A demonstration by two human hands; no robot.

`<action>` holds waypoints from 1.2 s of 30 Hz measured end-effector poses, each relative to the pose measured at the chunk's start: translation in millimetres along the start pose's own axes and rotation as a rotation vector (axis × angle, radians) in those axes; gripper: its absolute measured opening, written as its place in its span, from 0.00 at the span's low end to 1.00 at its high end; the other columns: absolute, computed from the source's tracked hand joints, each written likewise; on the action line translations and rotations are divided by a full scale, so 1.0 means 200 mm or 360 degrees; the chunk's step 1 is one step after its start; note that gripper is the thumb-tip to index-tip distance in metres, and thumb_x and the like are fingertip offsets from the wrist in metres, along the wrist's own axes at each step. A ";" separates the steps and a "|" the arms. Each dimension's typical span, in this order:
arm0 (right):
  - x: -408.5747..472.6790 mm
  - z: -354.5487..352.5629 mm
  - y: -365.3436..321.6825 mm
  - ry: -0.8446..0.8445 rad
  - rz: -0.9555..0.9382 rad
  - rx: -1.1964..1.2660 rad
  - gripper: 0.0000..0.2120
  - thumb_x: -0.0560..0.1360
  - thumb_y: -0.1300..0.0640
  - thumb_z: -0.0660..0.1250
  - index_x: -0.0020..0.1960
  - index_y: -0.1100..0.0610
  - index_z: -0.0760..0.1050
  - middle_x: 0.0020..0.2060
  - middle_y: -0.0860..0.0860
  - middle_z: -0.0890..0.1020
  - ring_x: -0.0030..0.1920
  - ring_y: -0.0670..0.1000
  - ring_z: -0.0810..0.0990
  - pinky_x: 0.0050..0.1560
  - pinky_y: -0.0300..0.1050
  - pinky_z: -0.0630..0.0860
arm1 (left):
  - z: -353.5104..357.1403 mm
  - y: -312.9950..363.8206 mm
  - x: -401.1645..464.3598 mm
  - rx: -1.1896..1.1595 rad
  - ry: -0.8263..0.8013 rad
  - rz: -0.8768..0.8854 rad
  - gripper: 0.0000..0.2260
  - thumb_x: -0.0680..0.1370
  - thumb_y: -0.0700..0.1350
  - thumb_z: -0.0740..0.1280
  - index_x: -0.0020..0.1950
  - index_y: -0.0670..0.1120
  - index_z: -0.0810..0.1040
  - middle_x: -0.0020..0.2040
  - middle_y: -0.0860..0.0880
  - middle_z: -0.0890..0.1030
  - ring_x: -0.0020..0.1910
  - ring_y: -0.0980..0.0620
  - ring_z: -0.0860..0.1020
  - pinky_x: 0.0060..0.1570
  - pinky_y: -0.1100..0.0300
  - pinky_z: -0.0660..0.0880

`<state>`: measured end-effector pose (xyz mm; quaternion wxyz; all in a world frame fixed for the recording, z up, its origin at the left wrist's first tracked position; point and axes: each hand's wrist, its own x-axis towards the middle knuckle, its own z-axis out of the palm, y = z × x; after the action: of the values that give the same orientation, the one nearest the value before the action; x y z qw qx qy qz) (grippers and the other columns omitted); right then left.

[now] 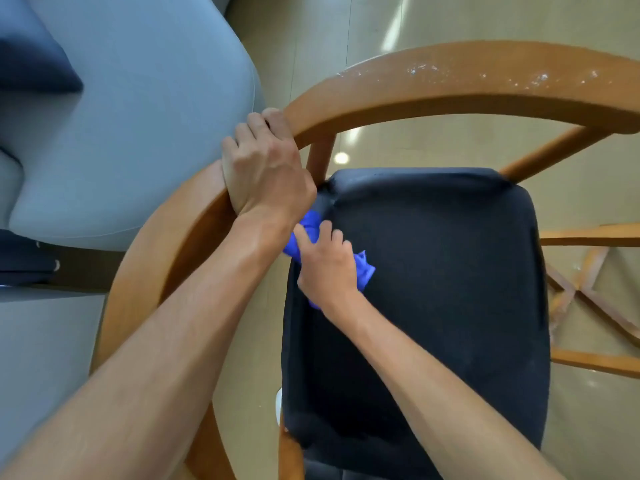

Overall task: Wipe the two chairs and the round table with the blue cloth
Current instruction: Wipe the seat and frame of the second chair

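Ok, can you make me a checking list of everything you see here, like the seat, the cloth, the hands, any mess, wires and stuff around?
surface: dark seat of a wooden chair, seen from above.
job's things: blue cloth bunched on the seat near its back left corner; chair rail curved, with pale specks on top.
clutter: nothing seen.
hands: left hand grips the rail; right hand holds the cloth against the seat.
cables: nothing seen.
surroundings: grey sofa with a dark cushion to the left; shiny beige floor; wooden frame at the right, too cut off to name.
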<state>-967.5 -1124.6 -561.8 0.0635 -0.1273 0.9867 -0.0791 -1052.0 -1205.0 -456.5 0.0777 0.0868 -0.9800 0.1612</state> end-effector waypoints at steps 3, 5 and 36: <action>-0.60 -0.02 0.00 -0.0539 -0.0854 0.0048 0.28 0.52 0.51 0.74 0.52 0.46 0.75 0.44 0.53 0.76 0.35 0.52 0.72 0.34 0.43 0.67 | -0.01 0.01 0.01 -0.0026 0.0010 -0.0036 0.23 0.60 0.51 0.68 0.52 0.41 0.75 0.40 0.45 0.78 0.35 0.48 0.75 0.35 0.58 0.62; -0.80 -0.04 0.06 -0.0752 -0.1223 0.0012 0.25 0.53 0.47 0.74 0.50 0.43 0.74 0.43 0.49 0.75 0.35 0.50 0.72 0.34 0.42 0.66 | -0.02 0.01 0.01 -0.0033 0.0001 -0.0036 0.23 0.62 0.50 0.67 0.53 0.41 0.74 0.41 0.45 0.78 0.35 0.47 0.75 0.35 0.58 0.63; -0.34 -0.07 0.59 0.0164 0.0639 0.0483 0.29 0.69 0.63 0.64 0.70 0.51 0.71 0.54 0.61 0.73 0.46 0.64 0.75 0.44 0.55 0.77 | -0.10 0.00 -0.01 -0.0234 -0.0239 -0.0003 0.24 0.70 0.45 0.64 0.63 0.36 0.67 0.52 0.39 0.76 0.45 0.41 0.74 0.43 0.52 0.65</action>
<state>-932.4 -992.1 -561.8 0.0460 0.0863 0.9709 -0.2185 -1046.8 -1198.6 -439.0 0.0103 0.0934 -0.9922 0.0817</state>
